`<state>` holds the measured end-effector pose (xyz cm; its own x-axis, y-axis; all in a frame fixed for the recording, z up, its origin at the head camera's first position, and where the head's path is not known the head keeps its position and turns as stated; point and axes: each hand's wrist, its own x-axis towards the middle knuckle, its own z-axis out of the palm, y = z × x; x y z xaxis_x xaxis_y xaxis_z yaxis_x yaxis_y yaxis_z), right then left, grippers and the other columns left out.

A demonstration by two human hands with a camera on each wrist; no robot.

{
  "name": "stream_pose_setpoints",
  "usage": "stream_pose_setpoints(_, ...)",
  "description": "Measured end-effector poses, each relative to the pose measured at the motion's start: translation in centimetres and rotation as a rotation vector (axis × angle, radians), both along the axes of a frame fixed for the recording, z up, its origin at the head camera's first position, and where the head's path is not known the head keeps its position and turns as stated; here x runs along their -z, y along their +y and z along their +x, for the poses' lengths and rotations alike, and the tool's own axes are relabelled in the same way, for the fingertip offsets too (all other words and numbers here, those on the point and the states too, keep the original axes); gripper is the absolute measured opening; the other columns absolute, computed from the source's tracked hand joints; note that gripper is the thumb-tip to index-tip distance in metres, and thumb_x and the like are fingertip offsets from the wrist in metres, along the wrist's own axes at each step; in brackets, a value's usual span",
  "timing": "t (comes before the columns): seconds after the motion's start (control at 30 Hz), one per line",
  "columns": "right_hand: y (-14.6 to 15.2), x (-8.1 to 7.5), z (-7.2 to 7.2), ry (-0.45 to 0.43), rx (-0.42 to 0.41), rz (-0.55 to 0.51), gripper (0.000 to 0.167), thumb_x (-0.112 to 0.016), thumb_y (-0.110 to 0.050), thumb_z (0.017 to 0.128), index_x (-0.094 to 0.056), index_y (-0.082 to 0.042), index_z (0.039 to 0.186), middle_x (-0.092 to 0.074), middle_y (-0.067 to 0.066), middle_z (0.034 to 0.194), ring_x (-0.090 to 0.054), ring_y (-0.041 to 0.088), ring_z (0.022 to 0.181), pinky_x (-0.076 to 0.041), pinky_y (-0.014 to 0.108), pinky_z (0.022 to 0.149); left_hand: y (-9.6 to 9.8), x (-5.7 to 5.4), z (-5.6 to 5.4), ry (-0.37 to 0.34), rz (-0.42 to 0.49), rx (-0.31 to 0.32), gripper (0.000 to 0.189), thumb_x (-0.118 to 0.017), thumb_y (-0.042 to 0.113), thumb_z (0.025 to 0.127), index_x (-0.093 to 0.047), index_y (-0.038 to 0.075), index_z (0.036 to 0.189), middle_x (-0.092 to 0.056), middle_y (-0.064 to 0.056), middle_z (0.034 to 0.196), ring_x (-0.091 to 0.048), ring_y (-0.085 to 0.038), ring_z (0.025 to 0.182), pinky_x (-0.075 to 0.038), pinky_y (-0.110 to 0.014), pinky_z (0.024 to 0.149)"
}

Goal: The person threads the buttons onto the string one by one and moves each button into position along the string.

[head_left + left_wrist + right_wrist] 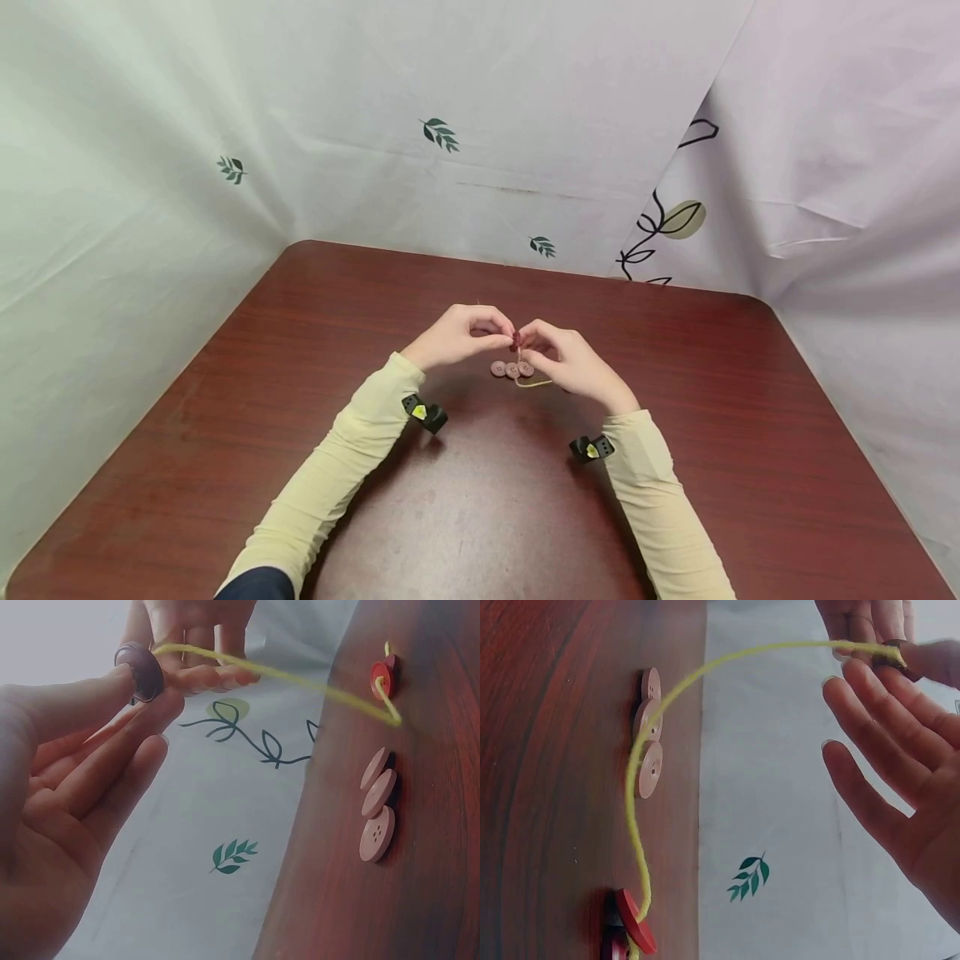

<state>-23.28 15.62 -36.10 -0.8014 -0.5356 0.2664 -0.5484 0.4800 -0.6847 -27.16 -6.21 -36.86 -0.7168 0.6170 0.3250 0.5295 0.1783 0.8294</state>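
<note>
My left hand (462, 333) pinches a dark red button (140, 673) between thumb and index finger, held above the table; whether it is one button or a stack I cannot tell. Right beside it, my right hand (572, 358) pinches the yellow string (780, 645) at the button with thumb and fingertips; its other fingers are spread. From there the string hangs in a curve to a red button (635, 921) on the table and passes through it. A second, darker red button (615, 943) lies against that one. The string's end is hidden by fingers.
Three pinkish buttons (513, 370) lie in a row on the brown wooden table (450, 517), just below the hands. A white cloth (360, 125) with leaf prints hangs round the table's far and side edges. Both wrists carry black camera straps (424, 413).
</note>
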Motion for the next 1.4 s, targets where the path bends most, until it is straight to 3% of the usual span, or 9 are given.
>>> stream_pose_setpoints(0.13, 0.03, -0.19, 0.05, -0.017, 0.032, 0.021, 0.022, -0.045, -0.003, 0.096, -0.064, -0.01, 0.106, -0.071, 0.008, 0.091, -0.065, 0.019, 0.084, -0.047, 0.027, 0.078, -0.1, -0.02, 0.08, -0.011, 0.006, -0.002, 0.009, -0.069, 0.007, 0.088, -0.069, 0.005, 0.097, -0.073, -0.01, 0.094, -0.069, -0.01, 0.088, -0.055, -0.028, 0.087)
stream_pose_setpoints(0.23, 0.0, -0.22, 0.08, -0.034, 0.055, 0.03, 0.023, -0.042, -0.008, 0.099, -0.064, -0.014, 0.106, -0.071, 0.009, 0.089, -0.063, 0.012, 0.081, -0.045, 0.026, 0.077, -0.18, -0.02, 0.12, -0.018, 0.004, -0.007, 0.01, -0.069, 0.008, 0.088, -0.069, 0.005, 0.097, -0.073, -0.01, 0.094, -0.07, -0.011, 0.088, -0.055, -0.029, 0.087)
stream_pose_setpoints(0.37, -0.23, -0.07, 0.17, -0.033, 0.058, 0.004, 0.011, -0.056, -0.018, 0.097, -0.063, -0.013, 0.105, -0.071, 0.008, 0.09, -0.063, 0.01, 0.079, -0.049, 0.028, 0.074, -0.23, 0.01, 0.08, -0.025, 0.001, -0.011, 0.01, -0.07, 0.009, 0.088, -0.07, 0.006, 0.097, -0.072, -0.008, 0.094, -0.07, -0.014, 0.089, -0.055, -0.029, 0.088)
stream_pose_setpoints(0.53, -0.68, 0.34, 0.16, -0.001, 0.046, -0.059, 0.029, -0.071, -0.017, 0.088, -0.051, -0.01, 0.108, -0.071, 0.005, 0.092, -0.067, 0.012, 0.082, -0.055, 0.033, 0.073, -0.21, 0.03, -0.06, -0.02, 0.014, -0.011, 0.01, -0.07, 0.01, 0.088, -0.07, 0.007, 0.097, -0.072, -0.008, 0.095, -0.069, -0.014, 0.089, -0.055, -0.028, 0.088)
stream_pose_setpoints(0.67, -0.84, 0.45, 0.17, 0.029, 0.052, -0.077, 0.036, -0.071, -0.017, 0.088, -0.048, -0.012, 0.115, -0.069, 0.004, 0.091, -0.066, 0.012, 0.081, -0.056, 0.035, 0.073, -0.21, -0.09, -0.06, -0.018, 0.017, -0.011, 0.01, -0.07, 0.01, 0.087, -0.07, 0.006, 0.097, -0.072, -0.008, 0.094, -0.069, -0.011, 0.088, -0.055, -0.028, 0.087)
stream_pose_setpoints(0.83, -0.82, 0.44, 0.22, 0.065, 0.051, -0.056, 0.031, -0.07, -0.018, 0.089, -0.054, -0.015, 0.115, -0.068, 0.003, 0.09, -0.066, 0.012, 0.08, -0.055, 0.034, 0.071, -0.19, -0.21, 0.03, -0.018, -0.006, -0.023, 0.01, -0.071, 0.013, 0.088, -0.07, 0.008, 0.096, -0.073, -0.007, 0.093, -0.069, -0.01, 0.087, -0.055, -0.027, 0.087)
stream_pose_setpoints(1.23, -0.27, 0.54, -0.21, 0.076, 0.035, -0.053, 0.029, -0.071, -0.012, 0.087, -0.061, -0.013, 0.114, -0.069, 0.002, 0.089, -0.065, 0.01, 0.081, -0.054, 0.024, 0.074, -0.42, -0.29, -0.07, -0.028, -0.013, -0.038, 0.009, -0.067, 0.017, 0.091, -0.066, 0.009, 0.095, -0.074, -0.01, 0.095, -0.07, -0.029, 0.092, -0.054, -0.03, 0.084)
stream_pose_setpoints(1.4, -0.06, 0.42, -0.21, 0.059, 0.041, -0.037, 0.03, -0.071, -0.012, 0.087, -0.062, -0.013, 0.115, -0.07, 0.003, 0.09, -0.065, 0.012, 0.082, -0.054, 0.027, 0.075, -0.47, -0.31, -0.09, -0.025, -0.015, -0.031, 0.005, -0.065, 0.014, 0.092, -0.064, 0.01, 0.095, -0.075, -0.005, 0.091, -0.072, -0.019, 0.087, -0.053, -0.029, 0.084)
